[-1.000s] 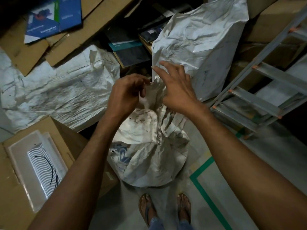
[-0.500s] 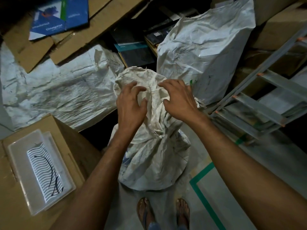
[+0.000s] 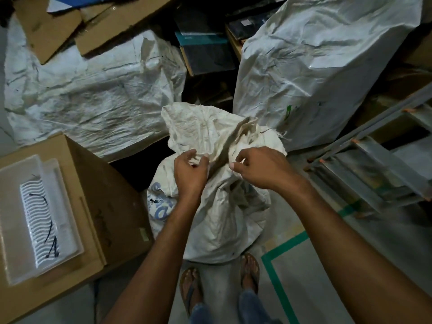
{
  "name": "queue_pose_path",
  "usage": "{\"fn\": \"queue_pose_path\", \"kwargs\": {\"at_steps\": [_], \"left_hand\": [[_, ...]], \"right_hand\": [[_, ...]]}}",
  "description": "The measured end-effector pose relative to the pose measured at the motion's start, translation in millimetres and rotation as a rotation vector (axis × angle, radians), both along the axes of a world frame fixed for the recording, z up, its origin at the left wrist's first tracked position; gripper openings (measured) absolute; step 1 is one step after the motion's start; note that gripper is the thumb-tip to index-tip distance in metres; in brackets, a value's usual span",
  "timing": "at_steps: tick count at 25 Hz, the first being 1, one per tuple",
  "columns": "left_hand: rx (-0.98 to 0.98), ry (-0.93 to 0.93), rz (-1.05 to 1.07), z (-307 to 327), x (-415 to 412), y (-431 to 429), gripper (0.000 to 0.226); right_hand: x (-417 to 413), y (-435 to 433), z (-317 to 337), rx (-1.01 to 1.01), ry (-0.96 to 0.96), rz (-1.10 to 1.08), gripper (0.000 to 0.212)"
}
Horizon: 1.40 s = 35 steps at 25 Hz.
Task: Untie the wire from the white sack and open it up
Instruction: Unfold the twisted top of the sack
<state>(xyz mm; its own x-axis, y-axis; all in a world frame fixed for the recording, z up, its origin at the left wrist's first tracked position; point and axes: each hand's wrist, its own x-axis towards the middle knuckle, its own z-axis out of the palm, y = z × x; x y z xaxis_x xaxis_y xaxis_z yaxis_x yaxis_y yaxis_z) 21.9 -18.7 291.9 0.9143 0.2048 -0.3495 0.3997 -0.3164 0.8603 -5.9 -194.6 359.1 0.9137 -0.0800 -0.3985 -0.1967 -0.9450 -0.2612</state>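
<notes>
- Sack (image 3: 210, 206) sits centre frame, upright on the floor just above the person's feet, between the cardboard box (image 3: 102, 206) at left and the ladder (image 3: 374, 171) at right. Bigger white sacks behind it, upper left and upper right.
- Neck looks loose: top fabric stands up as a crumpled flap above both hands. No wire visible on it; can't tell whether it's off or buried in the folds.
- Left hand (image 3: 190, 171) pinches a fold of the flap between thumb and fingers, left of the central crease.
- Right hand (image 3: 261, 169) is curled on the fabric right of the crease, thumb and forefinger nipped together on a fold or something small there; too small to tell which.
- Step in hand, by my read: find the two mouth edges and spread them.
- Do it well:
  - Work fingers to the frayed rim (image 3: 275, 134) at upper right of the flap, don't grab mid-fabric; pulling a mid fold just drags the whole sack.
  - Take opposite rims, one per hand, pull apart sideways, not up.
  - Feel round the neck first; a leftover wire turn will snag the weave.
  - Woven plastic is slippery and frays; use a full pinch and a slow pull.
  - Keep the base planted so it doesn't tip toward the box.
</notes>
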Motion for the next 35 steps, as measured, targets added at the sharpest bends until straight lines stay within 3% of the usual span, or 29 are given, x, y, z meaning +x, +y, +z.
{"fn": "queue_pose_path", "kwargs": {"at_steps": [2, 4, 6, 8, 10, 12, 13, 15, 17, 18, 21, 26, 28, 30, 31, 33, 35], "left_hand": [[-0.034, -0.032, 0.124, -3, 3, -1, 0.024], [-0.090, -0.054, 0.187, 8, 3, -3, 0.010], [-0.187, -0.045, 0.160, 26, -3, -3, 0.015], [-0.267, -0.065, 0.133, 38, -12, 7, 0.017], [-0.340, -0.088, 0.225, 48, -15, 24, 0.023], [-0.395, -0.110, 0.341, 55, -14, 41, 0.029], [-0.422, -0.115, 0.362, 58, -15, 47, 0.032], [-0.472, -0.115, 0.293, 66, -27, 51, 0.035], [-0.514, -0.103, 0.186, 70, -43, 57, 0.039], [-0.542, -0.101, 0.167, 70, -49, 62, 0.042], [-0.547, -0.127, 0.157, 68, -58, 79, 0.057], [-0.273, -0.218, 0.065, 81, -58, 89, 0.103], [-0.250, -0.145, 0.020, 86, -61, 89, 0.116], [-0.222, -0.131, -0.006, 85, -66, 91, 0.106], [-0.220, -0.144, -0.012, 85, -68, 93, 0.097], [-0.233, -0.170, -0.036, 84, -70, 99, 0.074], [-0.211, -0.167, -0.105, 83, -71, 106, 0.056]], "right_hand": [[-5, -3, -12, -0.007, 0.010, 0.011, 0.031], [-4, -7, -19, -0.015, -0.166, -0.017, 0.022], [5, -20, -21, -0.043, -0.329, 0.048, 0.049], [23, -31, -21, -0.114, -0.304, 0.259, 0.067], [32, -27, -17, -0.127, -0.164, 0.354, 0.041], [24, -20, -15, -0.085, -0.206, 0.357, 0.018], [14, -15, -16, -0.048, -0.291, 0.352, 0.024], [-1, -5, -17, 0.015, -0.471, 0.310, 0.061], [2, 7, -10, -0.046, -0.516, 0.282, 0.088], [4, 16, -6, -0.090, -0.480, 0.294, 0.086], [-10, 42, 6, -0.090, -0.445, 0.251, 0.048], [-107, 84, 10, 0.014, -0.723, 0.039, 0.034], [-139, 101, 13, 0.193, -0.565, 0.064, 0.036], [-161, 116, 15, 0.376, -0.195, 0.234, 0.047], [-165, 121, 17, 0.439, -0.115, 0.275, 0.051], [-149, 118, 21, 0.503, -0.228, 0.161, 0.052], [-114, 107, 16, 0.362, -0.447, 0.082, 0.056]]}}
